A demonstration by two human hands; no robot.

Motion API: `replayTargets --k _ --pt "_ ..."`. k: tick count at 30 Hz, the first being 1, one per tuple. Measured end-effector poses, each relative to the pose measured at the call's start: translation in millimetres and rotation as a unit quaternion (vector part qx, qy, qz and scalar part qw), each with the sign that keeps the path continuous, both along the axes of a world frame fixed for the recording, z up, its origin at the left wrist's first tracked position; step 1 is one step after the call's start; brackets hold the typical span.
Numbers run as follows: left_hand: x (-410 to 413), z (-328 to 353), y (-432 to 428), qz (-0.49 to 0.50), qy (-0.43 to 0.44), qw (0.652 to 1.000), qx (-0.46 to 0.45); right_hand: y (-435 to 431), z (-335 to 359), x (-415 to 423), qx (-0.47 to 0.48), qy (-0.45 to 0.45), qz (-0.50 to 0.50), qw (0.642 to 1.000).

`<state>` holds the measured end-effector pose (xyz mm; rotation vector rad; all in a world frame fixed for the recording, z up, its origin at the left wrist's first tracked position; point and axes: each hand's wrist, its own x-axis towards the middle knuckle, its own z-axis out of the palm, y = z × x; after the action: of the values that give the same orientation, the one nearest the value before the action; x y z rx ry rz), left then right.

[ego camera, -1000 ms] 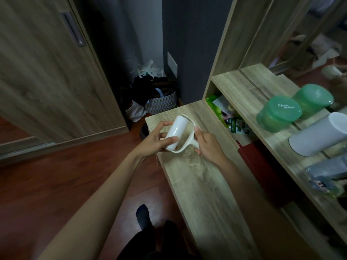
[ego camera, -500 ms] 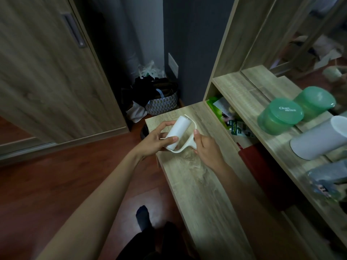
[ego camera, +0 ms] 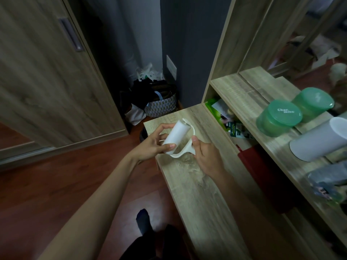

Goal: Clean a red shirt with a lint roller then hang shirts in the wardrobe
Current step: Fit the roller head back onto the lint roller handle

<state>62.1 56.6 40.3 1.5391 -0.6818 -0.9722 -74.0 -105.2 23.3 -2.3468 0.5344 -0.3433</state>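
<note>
Both hands grip the lint roller [ego camera: 175, 136]: left [ego camera: 153, 142] on the roll angled up-right, right [ego camera: 205, 156] on its handle

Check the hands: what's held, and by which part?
Both hold the lint roller. Left hand has its fingers around the white roll; right hand grips the handle end of the frame, thumb on top.
</note>
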Motion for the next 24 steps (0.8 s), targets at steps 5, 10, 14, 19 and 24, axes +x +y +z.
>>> replayTargets --k 5,10,14,19,24 --pt "-3 -1 1 0.0 -0.003 1.0 -0.001 1 1 -2 -0.011 -0.018 0.012 1.0" --pt "-3 2 -1 -0.013 0.0 1.0 -0.002 2 0 -6 0.008 -0.039 0.008 0.999" --pt "-1 2 -2 -0.02 0.006 1.0 0.012 4 -2 -5 0.034 -0.02 -0.016 0.999" --pt "6 8 -6 0.015 -0.009 1.0 0.024 1 -4 2 0.215 0.002 -0.023 0.976" --pt "19 16 -5 0.051 -0.082 0.995 0.033 1 8 5 0.45 0.047 0.073 0.889"
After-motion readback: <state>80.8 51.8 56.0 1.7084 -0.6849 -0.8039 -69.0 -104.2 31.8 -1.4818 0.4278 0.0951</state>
